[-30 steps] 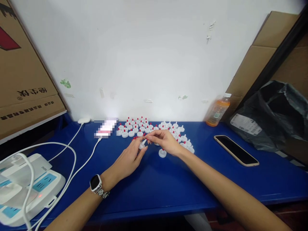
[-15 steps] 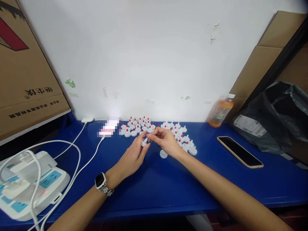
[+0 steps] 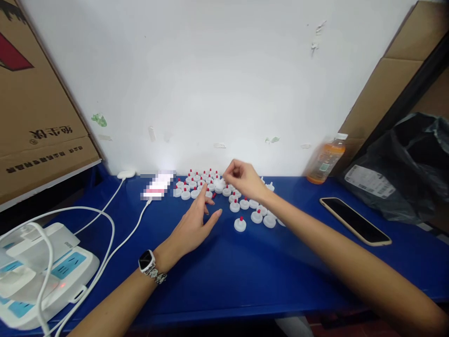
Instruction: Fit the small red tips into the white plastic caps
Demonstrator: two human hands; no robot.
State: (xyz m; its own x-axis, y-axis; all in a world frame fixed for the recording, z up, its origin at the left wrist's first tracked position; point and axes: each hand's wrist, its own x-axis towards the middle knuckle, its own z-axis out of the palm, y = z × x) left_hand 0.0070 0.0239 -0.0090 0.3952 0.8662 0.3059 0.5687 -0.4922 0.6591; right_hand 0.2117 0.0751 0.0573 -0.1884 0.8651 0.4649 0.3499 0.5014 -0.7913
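White caps (image 3: 240,224) lie between the hands; right hand (image 3: 245,180) pinches one, left hand (image 3: 194,224) rests open, empty, on the desk (image 3: 245,276).

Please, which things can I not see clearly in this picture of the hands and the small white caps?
- Head view: whether the right hand pinches a cap is hidden by its curled fingers.
- Caps behind that hand are covered by it.
- The pink-white item is pixelated.
- Orange bottle label: too small and blurred.
- Power strip: cut by the left edge.

White red-tipped caps (image 3: 240,224) (upright, seemingly) clustered.
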